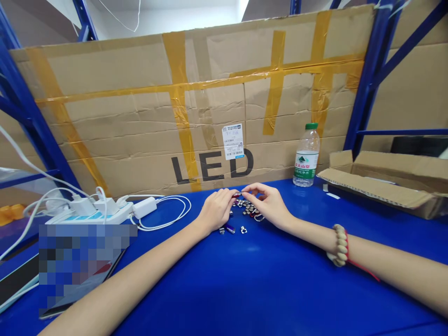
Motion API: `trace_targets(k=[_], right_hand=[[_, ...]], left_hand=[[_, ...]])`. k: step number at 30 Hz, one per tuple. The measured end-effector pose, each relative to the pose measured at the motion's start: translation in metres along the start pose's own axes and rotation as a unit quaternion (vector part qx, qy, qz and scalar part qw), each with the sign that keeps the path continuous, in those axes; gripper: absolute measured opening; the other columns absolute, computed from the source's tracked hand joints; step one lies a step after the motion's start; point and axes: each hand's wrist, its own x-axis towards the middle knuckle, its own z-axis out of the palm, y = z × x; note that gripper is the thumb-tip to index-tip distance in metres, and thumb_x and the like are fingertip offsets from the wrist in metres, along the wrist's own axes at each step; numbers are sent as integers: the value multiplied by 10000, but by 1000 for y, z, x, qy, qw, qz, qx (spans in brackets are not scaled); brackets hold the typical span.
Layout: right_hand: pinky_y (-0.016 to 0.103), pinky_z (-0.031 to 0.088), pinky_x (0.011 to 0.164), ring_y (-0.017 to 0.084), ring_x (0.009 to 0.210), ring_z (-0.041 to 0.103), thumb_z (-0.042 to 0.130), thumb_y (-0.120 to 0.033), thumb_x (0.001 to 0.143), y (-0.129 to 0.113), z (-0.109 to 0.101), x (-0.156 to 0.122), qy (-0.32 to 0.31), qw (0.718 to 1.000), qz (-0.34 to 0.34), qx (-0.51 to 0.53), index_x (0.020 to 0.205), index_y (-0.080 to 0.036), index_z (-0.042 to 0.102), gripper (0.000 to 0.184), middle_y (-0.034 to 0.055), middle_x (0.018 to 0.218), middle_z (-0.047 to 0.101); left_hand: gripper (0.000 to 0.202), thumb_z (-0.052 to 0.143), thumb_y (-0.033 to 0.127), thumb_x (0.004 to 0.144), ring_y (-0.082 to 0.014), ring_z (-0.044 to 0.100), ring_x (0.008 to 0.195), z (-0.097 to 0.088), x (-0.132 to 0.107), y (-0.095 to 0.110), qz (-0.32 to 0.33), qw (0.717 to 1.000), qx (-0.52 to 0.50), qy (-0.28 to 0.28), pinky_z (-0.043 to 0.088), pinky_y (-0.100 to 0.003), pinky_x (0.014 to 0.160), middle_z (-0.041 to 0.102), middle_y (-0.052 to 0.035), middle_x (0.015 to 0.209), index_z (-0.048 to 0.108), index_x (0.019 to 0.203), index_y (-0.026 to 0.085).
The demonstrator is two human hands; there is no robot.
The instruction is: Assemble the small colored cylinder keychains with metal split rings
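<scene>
Okay, two-handed fine work over the blue tabletop [245,280], up toward its far edge, in front of the cardboard panel [140,135]. The left hand [217,207] has its fingers curled closed around a small red piece [236,195], only a bit of it showing past the fingertips. The right hand [268,203] comes in from the other side, thumb and forefinger brought close together at the piece's dark metal end; too small to tell if they pinch it or just touch.

So the red piece is up between the two hands, just over a loose pile of small metal parts [249,208]. Nearer the near edge, apart from the pile, lie a blue cylinder [230,228] and a shiny metal clip [244,229]. Bottle [306,158] stands near the far edge, to the right; power strip [115,213] sits toward the far left corner.

Step in hand, my read: fitting or adjusting the red piece at its end. Next move likely calls for the left to keep the body steady while the right works that end with a light fingertip grip; a slip would probably drop it into the pile.
</scene>
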Motion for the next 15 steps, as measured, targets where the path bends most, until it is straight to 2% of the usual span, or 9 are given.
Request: trace_targets(k=[5,11,15], right_hand=[[237,448,523,127,621,558,584,-368,733,2,0,1,-7,1000,17,14,799,-159,649,229,37,739,649],[265,477,576,147,670,593,601,-374,719,5,-1,3,-11,999,18,42,824,-159,665,248,47,763,672],[302,497,631,167,694,615,616,-381,703,4,-2,2,-22,998,23,61,804,-153,679,257,56,767,687]], left_hand=[[290,252,247,919,-164,552,901,-4,0,1,5,998,-60,-6,450,-296,804,588,-70,971,469,1088,153],[330,254,244,917,-162,540,995,-5,-1,1,16,995,-101,-14,455,-308,845,565,-69,1061,378,1217,186],[326,267,228,908,-159,550,948,-4,-1,0,12,995,-99,-9,466,-307,820,572,-67,1022,391,1206,188]])
